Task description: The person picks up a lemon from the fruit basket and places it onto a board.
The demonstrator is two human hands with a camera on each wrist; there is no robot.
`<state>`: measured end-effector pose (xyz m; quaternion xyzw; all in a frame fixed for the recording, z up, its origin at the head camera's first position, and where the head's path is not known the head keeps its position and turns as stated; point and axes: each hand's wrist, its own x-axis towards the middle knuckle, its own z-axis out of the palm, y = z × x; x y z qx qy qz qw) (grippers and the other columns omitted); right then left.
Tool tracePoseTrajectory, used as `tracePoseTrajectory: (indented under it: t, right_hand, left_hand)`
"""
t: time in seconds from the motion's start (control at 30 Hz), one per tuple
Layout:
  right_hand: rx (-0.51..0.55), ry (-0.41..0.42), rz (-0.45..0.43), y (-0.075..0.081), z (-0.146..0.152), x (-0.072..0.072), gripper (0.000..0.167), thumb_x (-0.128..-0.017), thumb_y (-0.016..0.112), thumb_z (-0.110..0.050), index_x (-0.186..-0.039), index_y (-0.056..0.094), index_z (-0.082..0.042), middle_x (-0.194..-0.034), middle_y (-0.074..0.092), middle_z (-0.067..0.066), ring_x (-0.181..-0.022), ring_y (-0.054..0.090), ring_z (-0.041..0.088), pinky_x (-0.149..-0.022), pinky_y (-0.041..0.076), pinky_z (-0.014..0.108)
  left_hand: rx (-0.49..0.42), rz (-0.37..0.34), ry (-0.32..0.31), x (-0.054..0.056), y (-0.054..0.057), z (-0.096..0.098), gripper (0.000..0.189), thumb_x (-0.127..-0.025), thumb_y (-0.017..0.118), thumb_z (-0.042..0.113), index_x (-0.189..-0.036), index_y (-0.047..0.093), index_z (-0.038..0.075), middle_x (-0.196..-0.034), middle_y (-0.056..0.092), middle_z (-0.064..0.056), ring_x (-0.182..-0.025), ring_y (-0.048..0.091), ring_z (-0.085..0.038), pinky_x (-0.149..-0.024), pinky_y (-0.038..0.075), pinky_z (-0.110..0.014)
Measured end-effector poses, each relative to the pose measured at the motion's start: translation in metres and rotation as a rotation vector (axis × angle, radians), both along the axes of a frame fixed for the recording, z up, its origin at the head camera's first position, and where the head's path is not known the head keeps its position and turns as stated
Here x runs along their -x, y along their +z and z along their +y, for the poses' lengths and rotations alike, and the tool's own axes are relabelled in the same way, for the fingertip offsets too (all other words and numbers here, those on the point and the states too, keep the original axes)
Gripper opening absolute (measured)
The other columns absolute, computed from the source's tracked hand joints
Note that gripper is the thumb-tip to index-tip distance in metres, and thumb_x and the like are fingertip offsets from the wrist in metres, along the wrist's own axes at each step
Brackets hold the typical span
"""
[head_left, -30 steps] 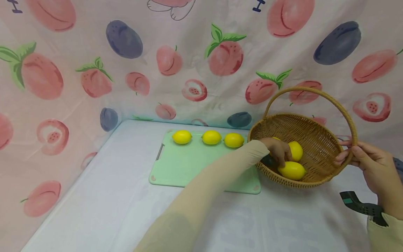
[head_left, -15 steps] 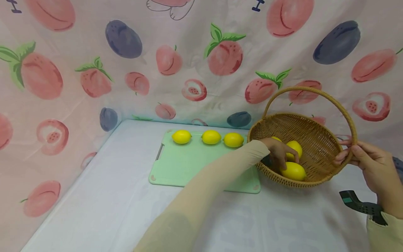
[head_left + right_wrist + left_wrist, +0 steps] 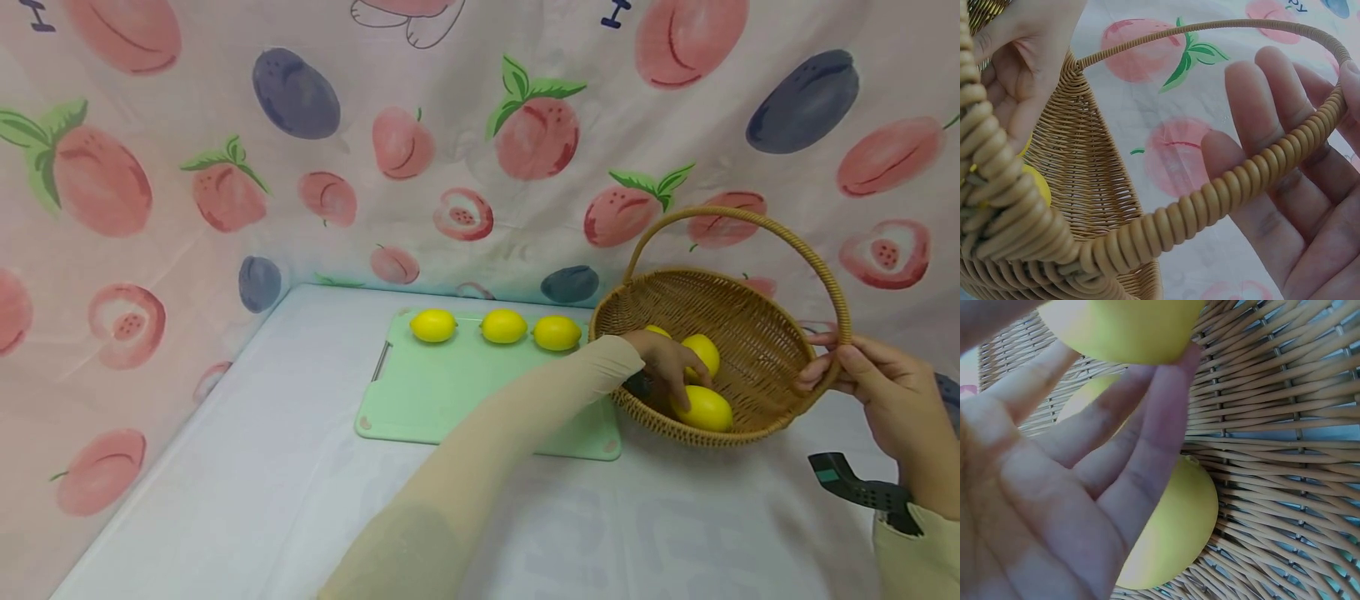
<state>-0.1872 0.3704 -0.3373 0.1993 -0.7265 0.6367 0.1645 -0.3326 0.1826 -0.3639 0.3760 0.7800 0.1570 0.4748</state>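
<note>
Inside the wicker basket, my left hand pinches a yellow lemon between thumb and fingers. In the left wrist view this lemon sits at the top against the fingertips. Two more lemons lie in the basket: one lemon just behind the fingers, and another lemon partly hidden by the hand. At the basket's right side my right hand holds the base of the wrapped handle, thumb on the near side and fingers behind. The basket tilts so its opening faces me.
A pale green cutting board lies left of the basket. Along its back edge sit a left lemon, a middle lemon and a right lemon. A fruit-print curtain hangs behind the white table.
The front lemon in the basket has shifted slightly right, and my left fingers have spread and moved over it. The right hand and basket stay nearly still.
</note>
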Motion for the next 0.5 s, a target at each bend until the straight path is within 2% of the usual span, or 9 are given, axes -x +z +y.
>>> tracePoseTrajectory:
  t: [0.17,0.27,0.5]
  right_hand:
    - [-0.009,-0.002,0.009,-0.0006,0.0005,0.0005,0.031,-0.097,0.035,0.005,-0.114,0.06,0.001,-0.079,0.071,-0.001,-0.074,0.067,0.005,-0.072,0.051,0.009]
    - [-0.002,0.006,0.017,-0.0006,0.0007,0.0007,0.031,-0.097,0.034,0.006,-0.114,0.06,0.0,-0.079,0.071,-0.001,-0.074,0.067,0.005,-0.072,0.051,0.009]
    - [-0.001,0.007,0.023,-0.0001,0.0006,0.0005,0.031,-0.097,0.035,0.006,-0.112,0.061,-0.001,-0.079,0.071,-0.002,-0.074,0.067,0.005,-0.072,0.052,0.009]
  left_hand:
    - [-0.036,0.091,-0.092,0.0004,0.001,0.0005,0.055,-0.086,0.069,0.025,-0.136,0.048,0.027,-0.141,0.038,0.012,-0.115,0.039,0.0,-0.088,0.039,-0.013]
    - [-0.052,0.119,-0.118,-0.0004,0.0011,0.001,0.058,-0.086,0.069,0.027,-0.139,0.046,0.025,-0.14,0.041,0.01,-0.12,0.041,-0.001,-0.091,0.039,-0.012]
    - [-0.089,0.109,-0.087,-0.0018,0.0002,0.0019,0.06,-0.084,0.071,0.022,-0.14,0.046,0.019,-0.134,0.049,0.006,-0.118,0.049,-0.004,-0.085,0.044,-0.011]
